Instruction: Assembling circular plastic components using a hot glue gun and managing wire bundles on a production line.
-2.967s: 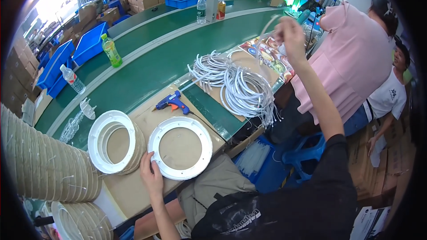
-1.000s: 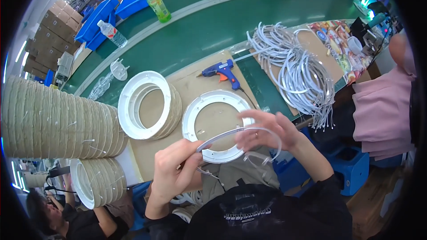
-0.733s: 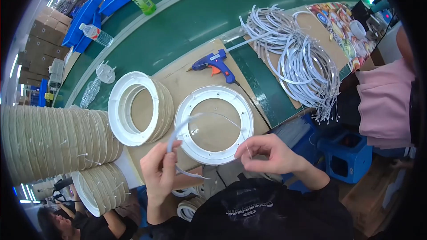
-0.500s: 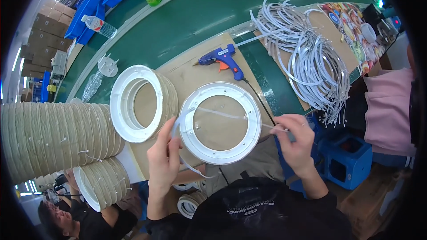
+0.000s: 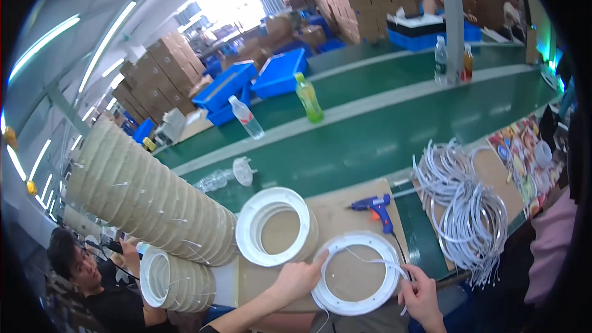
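Observation:
A white ring frame (image 5: 390,283) with a round opening lies on the brown board, tilted slightly. At its left rim my left hand (image 5: 300,280) has the index finger stretched along the edge, the other fingers curled in where a white flexible strip runs. From there the strip (image 5: 377,261) loops across the opening to my right hand (image 5: 421,299), which pinches it beside the ring's right rim. A thin tail of it hangs below the ring's left side. Behind the ring lies a blue glue gun (image 5: 375,208). Just left stands a cord-wrapped drum (image 5: 245,225) with a white rim.
Stacked cord-wrapped drums (image 5: 151,200) lean at the left, with a shorter stack (image 5: 179,280) near a co-worker. A bundle of white strips (image 5: 465,209) covers cardboard at the right. On the green table stand a green bottle (image 5: 309,98), a clear bottle (image 5: 246,117) and blue bins (image 5: 280,73).
The view has tilted up, showing more of the room. My left index finger now rests on the ring's rim. My right hand stays on the strip, close to the ring.

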The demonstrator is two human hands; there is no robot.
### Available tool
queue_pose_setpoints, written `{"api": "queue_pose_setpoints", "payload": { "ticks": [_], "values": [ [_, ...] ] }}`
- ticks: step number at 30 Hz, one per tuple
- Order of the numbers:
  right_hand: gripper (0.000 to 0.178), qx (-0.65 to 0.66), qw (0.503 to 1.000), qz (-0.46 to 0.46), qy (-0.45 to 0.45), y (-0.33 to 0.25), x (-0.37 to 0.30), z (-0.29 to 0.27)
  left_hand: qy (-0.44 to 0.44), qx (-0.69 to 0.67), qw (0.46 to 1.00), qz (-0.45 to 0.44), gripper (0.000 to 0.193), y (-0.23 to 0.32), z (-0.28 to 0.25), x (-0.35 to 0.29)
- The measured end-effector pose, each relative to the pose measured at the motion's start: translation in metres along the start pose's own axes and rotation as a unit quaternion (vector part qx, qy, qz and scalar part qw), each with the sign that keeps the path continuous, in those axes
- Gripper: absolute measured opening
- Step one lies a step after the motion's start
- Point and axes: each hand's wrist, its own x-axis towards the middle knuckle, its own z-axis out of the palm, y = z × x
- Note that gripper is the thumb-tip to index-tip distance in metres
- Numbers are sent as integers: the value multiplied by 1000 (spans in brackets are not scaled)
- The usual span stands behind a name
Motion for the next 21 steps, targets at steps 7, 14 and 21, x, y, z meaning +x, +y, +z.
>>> {"api": "queue_pose_setpoints", "payload": {
  "ticks": [7,14,21],
  "values": [
    [29,-9,998,-59,33,14,8,-9,-4,23,999,-30,62,13,2,-6],
    [17,30,996,-72,36,23,15,0,-19,129,990,-48,62,3,2,11],
    [20,43,999,-5,22,11,7,4,-28,142,989,-36,53,10,-7,22]
  ]
}}
